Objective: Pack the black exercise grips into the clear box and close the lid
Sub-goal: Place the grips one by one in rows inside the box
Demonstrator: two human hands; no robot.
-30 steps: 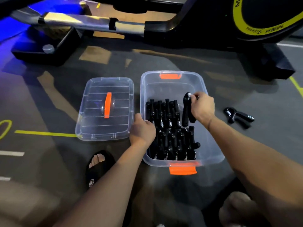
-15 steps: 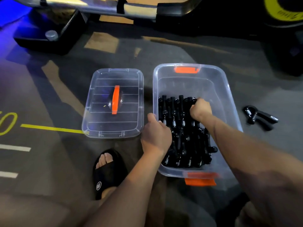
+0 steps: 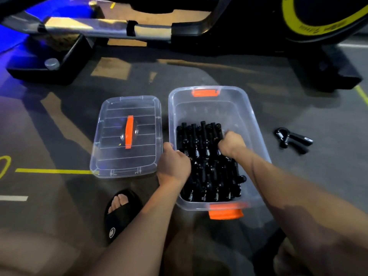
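My left hand (image 3: 173, 166) curls over the box (image 3: 256, 124) rim to steady it while my right hand (image 3: 231, 144), fingers curled down among the grips (image 3: 209, 166), seats one, another (image 3: 292, 139) waiting outside, lid (image 3: 111, 156) alongside.

A clear box (image 3: 256, 124) sits open on the floor (image 3: 219, 72), orange latches at its far and near ends. Black grips (image 3: 201, 140) lie packed in rows inside, filling the near part. The right hand (image 3: 232, 144) is down in the box, fingers curled among the far row of grips; what it holds is hidden. The left hand (image 3: 174, 166) grips the box's left rim. The lid (image 3: 111, 156), with an orange handle, lies flat just left of the box. One loose grip (image 3: 292, 139) lies on the floor to the right, well apart. A sandalled foot (image 3: 119, 210) rests near the lid.
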